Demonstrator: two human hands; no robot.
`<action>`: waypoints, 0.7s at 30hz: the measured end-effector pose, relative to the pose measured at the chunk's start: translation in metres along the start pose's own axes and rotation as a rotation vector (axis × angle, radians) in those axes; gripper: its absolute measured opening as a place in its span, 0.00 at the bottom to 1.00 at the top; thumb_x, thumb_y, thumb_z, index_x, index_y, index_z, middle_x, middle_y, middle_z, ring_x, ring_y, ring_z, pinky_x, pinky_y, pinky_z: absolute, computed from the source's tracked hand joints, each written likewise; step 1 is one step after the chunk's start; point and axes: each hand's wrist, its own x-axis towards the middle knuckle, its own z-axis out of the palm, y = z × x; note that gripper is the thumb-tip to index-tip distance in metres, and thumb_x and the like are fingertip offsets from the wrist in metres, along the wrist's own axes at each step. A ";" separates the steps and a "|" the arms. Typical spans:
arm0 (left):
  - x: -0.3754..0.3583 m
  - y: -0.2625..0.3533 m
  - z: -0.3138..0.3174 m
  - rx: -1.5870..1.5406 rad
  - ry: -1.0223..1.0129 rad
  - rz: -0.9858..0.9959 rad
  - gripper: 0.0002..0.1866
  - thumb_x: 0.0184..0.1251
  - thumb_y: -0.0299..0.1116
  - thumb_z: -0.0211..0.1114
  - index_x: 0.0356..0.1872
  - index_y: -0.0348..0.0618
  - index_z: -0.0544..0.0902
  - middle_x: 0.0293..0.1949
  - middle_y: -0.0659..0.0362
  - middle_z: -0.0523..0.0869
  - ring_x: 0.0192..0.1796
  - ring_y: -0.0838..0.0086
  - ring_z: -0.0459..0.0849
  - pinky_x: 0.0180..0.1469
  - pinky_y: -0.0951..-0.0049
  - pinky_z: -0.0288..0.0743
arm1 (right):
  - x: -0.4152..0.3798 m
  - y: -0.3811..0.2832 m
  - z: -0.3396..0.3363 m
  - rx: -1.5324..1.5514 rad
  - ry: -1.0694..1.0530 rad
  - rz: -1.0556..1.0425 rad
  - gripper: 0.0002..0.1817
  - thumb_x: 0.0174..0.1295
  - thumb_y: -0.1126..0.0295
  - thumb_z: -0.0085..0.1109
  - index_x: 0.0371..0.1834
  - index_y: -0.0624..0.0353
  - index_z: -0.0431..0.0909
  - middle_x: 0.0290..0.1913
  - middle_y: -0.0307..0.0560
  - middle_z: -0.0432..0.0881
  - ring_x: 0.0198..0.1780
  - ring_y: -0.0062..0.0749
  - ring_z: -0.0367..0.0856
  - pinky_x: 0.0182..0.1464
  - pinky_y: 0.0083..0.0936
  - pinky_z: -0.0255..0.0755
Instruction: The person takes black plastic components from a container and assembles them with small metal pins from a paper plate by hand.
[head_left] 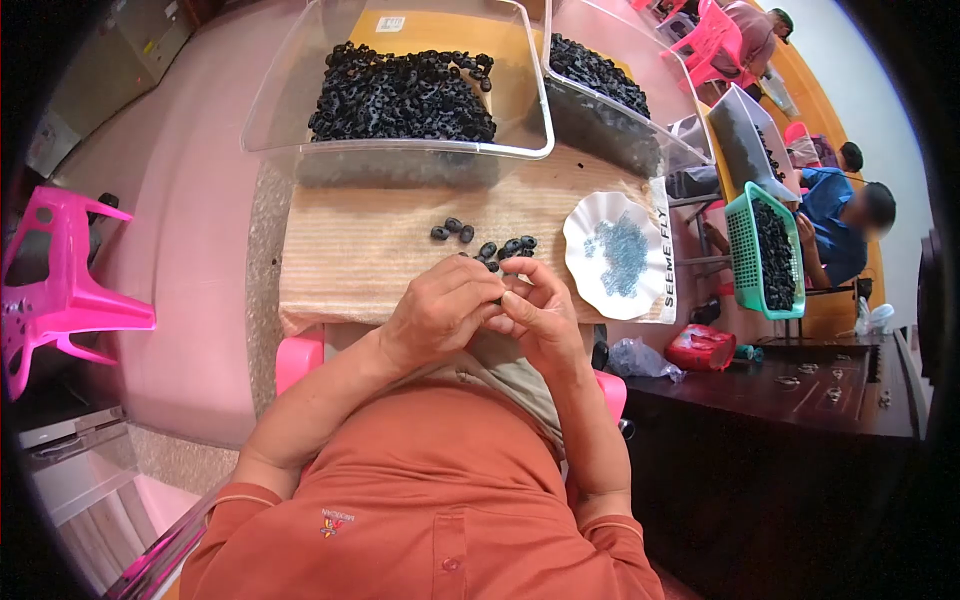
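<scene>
My left hand (432,308) and my right hand (545,312) meet just over the front edge of the table, fingertips together. Between them they pinch a small black part (499,299), mostly hidden by the fingers. Just beyond the fingertips, several rounded black parts (487,249) lie loose on the striped table cover, some with a hole or dark recess. To the right of my right hand stands a white scalloped plate (585,285) holding a heap of tiny bluish, clear pieces (622,252).
Two clear plastic bins (520,150) of black parts (400,100) stand at the back of the table (350,215). At right, a green basket (742,250) holds more, near a person in blue (835,225). A pink stool (80,290) stands left; a dark cabinet (760,400) is right.
</scene>
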 end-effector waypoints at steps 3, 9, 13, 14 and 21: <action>0.001 -0.001 -0.002 -0.012 -0.011 -0.006 0.12 0.54 0.21 0.74 0.41 0.36 0.84 0.41 0.52 0.87 0.44 0.55 0.86 0.46 0.60 0.81 | 0.002 0.004 -0.002 0.083 -0.025 -0.009 0.21 0.70 0.73 0.65 0.64 0.60 0.72 0.53 0.49 0.83 0.51 0.36 0.87 0.51 0.33 0.88; -0.001 -0.002 0.001 0.003 0.011 -0.020 0.13 0.51 0.21 0.77 0.39 0.38 0.85 0.39 0.53 0.89 0.43 0.57 0.88 0.45 0.62 0.83 | 0.003 0.004 -0.004 0.088 -0.049 0.003 0.20 0.71 0.71 0.65 0.63 0.62 0.73 0.52 0.49 0.83 0.50 0.35 0.88 0.51 0.34 0.88; -0.002 0.001 0.003 -0.026 0.001 -0.021 0.12 0.54 0.21 0.74 0.40 0.37 0.85 0.40 0.53 0.88 0.44 0.56 0.87 0.46 0.61 0.82 | 0.002 0.005 -0.001 0.132 -0.042 -0.004 0.18 0.68 0.75 0.66 0.59 0.61 0.74 0.49 0.47 0.83 0.49 0.31 0.85 0.48 0.30 0.85; -0.002 0.003 0.003 -0.029 0.001 -0.024 0.12 0.54 0.20 0.74 0.40 0.37 0.85 0.40 0.53 0.88 0.44 0.56 0.87 0.46 0.61 0.82 | 0.001 0.005 0.000 0.136 -0.037 -0.005 0.18 0.67 0.76 0.66 0.58 0.61 0.74 0.49 0.46 0.83 0.49 0.30 0.85 0.47 0.28 0.83; 0.002 0.006 0.000 -0.012 -0.014 -0.045 0.11 0.55 0.21 0.74 0.40 0.37 0.85 0.41 0.52 0.88 0.43 0.56 0.87 0.46 0.61 0.82 | -0.001 0.003 0.002 0.080 -0.015 0.003 0.19 0.68 0.72 0.68 0.59 0.60 0.74 0.50 0.42 0.82 0.50 0.27 0.83 0.47 0.25 0.82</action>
